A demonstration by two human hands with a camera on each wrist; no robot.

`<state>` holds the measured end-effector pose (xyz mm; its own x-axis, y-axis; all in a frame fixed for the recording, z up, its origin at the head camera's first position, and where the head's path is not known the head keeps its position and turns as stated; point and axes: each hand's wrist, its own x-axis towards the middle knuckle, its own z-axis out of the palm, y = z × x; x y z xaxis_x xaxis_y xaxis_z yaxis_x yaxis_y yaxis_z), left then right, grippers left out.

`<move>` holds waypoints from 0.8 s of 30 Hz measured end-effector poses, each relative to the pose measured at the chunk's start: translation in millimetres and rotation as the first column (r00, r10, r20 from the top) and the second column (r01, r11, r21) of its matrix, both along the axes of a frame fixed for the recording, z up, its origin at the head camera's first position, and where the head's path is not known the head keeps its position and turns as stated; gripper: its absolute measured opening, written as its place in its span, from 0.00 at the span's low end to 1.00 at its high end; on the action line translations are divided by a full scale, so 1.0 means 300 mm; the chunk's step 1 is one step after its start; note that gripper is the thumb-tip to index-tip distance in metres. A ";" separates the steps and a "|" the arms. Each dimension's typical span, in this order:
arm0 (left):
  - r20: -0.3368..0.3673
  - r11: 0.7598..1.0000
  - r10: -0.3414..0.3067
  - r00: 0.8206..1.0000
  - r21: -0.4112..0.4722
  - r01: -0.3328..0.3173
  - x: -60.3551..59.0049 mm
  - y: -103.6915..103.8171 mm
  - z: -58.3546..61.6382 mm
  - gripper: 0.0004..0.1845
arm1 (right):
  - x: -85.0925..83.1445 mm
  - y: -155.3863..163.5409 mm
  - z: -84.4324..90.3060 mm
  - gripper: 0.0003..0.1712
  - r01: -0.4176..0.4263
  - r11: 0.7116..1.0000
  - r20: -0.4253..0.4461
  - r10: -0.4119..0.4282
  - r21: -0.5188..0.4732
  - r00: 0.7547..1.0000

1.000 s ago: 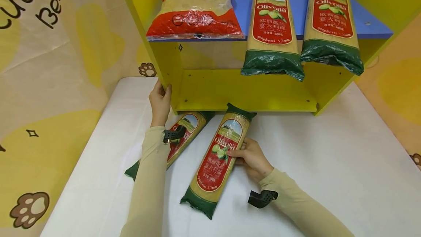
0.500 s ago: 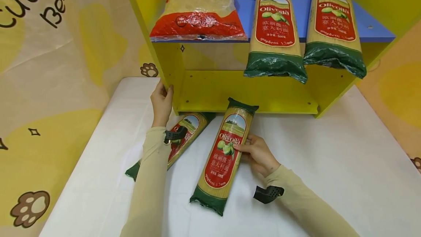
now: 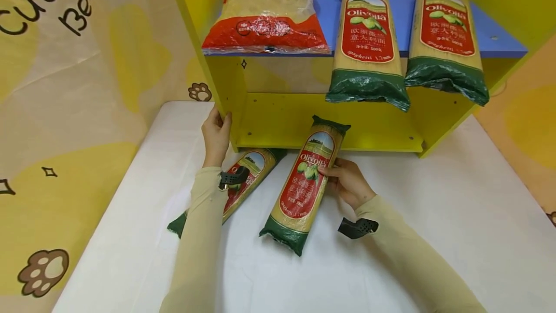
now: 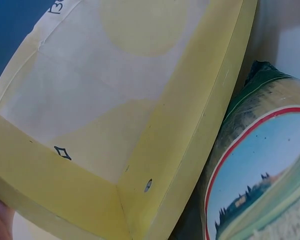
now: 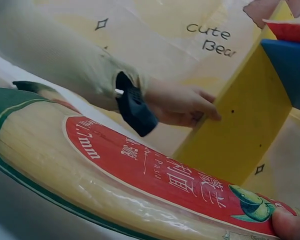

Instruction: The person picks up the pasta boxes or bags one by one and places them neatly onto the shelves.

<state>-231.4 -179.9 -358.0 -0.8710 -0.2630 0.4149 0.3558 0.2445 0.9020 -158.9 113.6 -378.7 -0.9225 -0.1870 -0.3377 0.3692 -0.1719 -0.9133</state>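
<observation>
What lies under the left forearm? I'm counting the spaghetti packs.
One spaghetti pack lies on the table, crossed by the left forearm. Its middle is covered.

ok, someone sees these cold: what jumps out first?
Probably the yellow shelf unit on the white table, with two green-and-red spaghetti packs hanging over its blue upper shelf beside a red noodle bag. Then the right hand gripping another spaghetti pack angled toward the lower shelf opening. The left hand holds the unit's left side panel, with one more pack lying partly under that forearm.
</observation>
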 end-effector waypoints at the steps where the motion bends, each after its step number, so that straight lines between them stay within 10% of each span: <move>1: -0.005 1.000 0.000 1.000 0.001 0.000 -0.009 -0.005 -0.013 0.17 | -0.011 0.000 0.001 0.30 0.003 1.000 0.009 -0.003 -0.006 1.000; 16: 0.010 1.000 -0.011 1.000 0.018 0.011 -0.030 -0.017 -0.038 0.18 | -0.199 0.034 0.021 0.27 0.099 0.991 0.130 -0.086 -0.095 0.988; 24: 0.010 1.000 -0.011 1.000 -0.012 0.011 0.044 0.019 0.052 0.17 | -0.255 0.056 0.015 0.12 0.175 0.984 0.138 -0.168 -0.040 0.976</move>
<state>-218.2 -174.1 -342.5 -0.8779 -0.2479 0.4097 0.3500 0.2517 0.9023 -235.4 130.4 -374.3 -0.8894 -0.0502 -0.4544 0.4485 -0.2889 -0.8458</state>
